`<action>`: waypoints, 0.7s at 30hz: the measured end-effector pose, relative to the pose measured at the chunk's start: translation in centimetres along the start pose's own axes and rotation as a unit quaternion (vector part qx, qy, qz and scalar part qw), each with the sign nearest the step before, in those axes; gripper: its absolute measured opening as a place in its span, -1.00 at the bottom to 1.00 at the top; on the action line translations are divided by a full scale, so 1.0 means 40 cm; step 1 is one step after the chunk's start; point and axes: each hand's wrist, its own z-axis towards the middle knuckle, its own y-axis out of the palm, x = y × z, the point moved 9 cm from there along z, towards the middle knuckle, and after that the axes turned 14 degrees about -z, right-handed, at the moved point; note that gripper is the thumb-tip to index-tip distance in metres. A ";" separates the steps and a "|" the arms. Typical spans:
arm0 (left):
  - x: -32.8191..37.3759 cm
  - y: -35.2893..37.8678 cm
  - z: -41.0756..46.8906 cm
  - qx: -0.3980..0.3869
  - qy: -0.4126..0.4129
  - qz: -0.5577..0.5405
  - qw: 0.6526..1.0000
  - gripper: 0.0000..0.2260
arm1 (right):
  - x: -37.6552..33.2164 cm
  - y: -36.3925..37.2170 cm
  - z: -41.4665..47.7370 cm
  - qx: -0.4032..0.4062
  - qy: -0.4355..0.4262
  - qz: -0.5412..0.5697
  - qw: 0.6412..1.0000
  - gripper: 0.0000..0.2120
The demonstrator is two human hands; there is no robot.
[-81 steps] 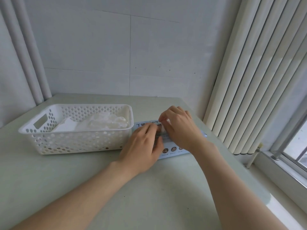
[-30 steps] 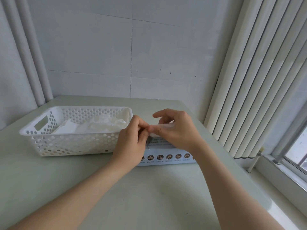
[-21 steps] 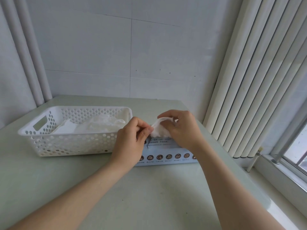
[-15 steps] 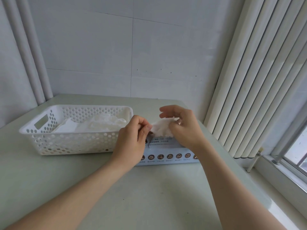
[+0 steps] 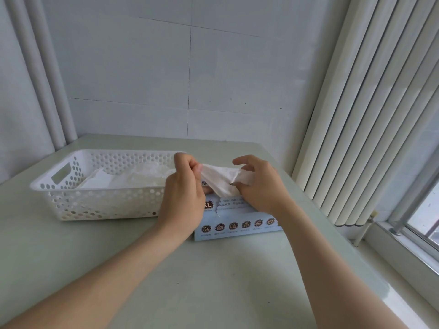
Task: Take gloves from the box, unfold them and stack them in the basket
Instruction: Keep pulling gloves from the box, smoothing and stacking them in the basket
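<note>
A folded white glove (image 5: pixel 223 180) is stretched between both hands just above the light blue glove box (image 5: pixel 237 224). My left hand (image 5: pixel 184 193) pinches the glove's left end. My right hand (image 5: pixel 260 186) holds its right end, index finger raised. The box lies flat on the table, its top partly hidden by my hands. To the left stands the white perforated basket (image 5: pixel 95 200) with several translucent white gloves (image 5: pixel 142 176) piled inside.
The pale green table (image 5: pixel 213 281) meets a white wall at the back. Vertical blind slats (image 5: pixel 356 115) hang on the right above a window sill (image 5: pixel 403 245). Two white pipes (image 5: pixel 47 79) run up the left corner.
Both hands lifted a folded glove out of the box and moved apart, so the glove now spreads wider between them. The basket and box have stayed put.
</note>
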 end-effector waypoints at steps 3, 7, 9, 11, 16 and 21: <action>0.008 -0.056 0.023 0.066 0.012 -0.004 0.998 -0.91 | 0.046 -0.006 0.002 0.003 0.040 -0.006 0.999 -0.58; 0.009 -0.122 0.048 0.127 0.022 -0.016 0.992 -0.93 | 0.043 0.003 -0.001 -0.003 0.038 -0.017 0.999 -0.56; 0.013 -0.120 0.048 0.115 0.019 -0.022 0.993 -0.93 | 0.031 0.000 -0.004 -0.014 0.033 -0.008 0.999 -0.57; 0.011 -0.109 0.044 0.100 0.010 -0.036 0.994 -0.92 | 0.014 -0.008 -0.012 -0.020 0.020 -0.013 1.000 -0.57; 0.002 -0.096 0.046 0.076 -0.005 -0.057 0.995 -0.90 | -0.085 -0.063 -0.047 0.098 -0.090 -0.057 0.989 -0.50; -0.009 -0.099 0.055 0.067 -0.012 -0.066 0.995 -0.91 | -0.187 -0.038 -0.082 0.061 -0.185 0.002 0.981 -0.37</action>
